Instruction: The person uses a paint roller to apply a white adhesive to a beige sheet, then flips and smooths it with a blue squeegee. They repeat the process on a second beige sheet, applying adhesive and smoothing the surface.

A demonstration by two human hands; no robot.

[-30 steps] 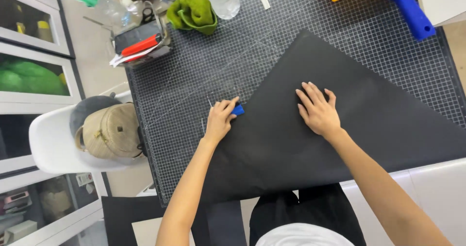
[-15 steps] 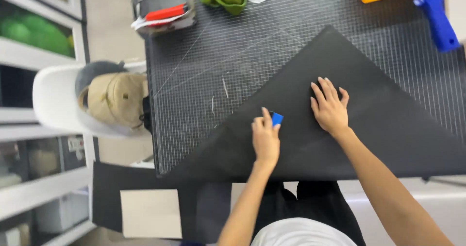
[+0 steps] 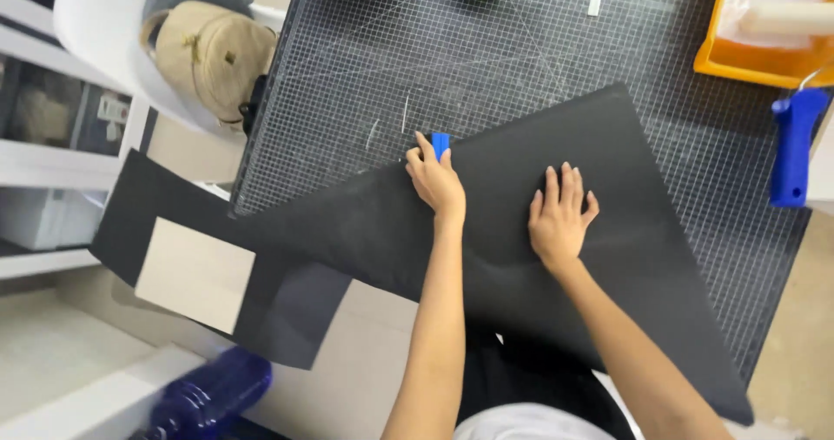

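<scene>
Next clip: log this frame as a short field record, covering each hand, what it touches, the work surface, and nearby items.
left hand: grips a small blue tool at the upper edge of the black sheet
right hand: flat, fingers spread, pressing on the black sheet
surface: gridded cutting mat
nearby: blue-handled roller and orange tray at right; tan bag on a white chair at left
</scene>
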